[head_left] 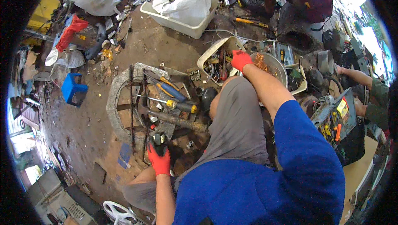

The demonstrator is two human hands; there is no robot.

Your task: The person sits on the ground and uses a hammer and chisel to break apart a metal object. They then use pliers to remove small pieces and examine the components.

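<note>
Red gloves (159, 161), strands (260, 61) perhaps coppery

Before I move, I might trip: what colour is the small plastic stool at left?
The stool is blue, seen best in the head view.

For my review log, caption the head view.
Gloved left hand holds a small part; right hand beside metal bowl.
</note>
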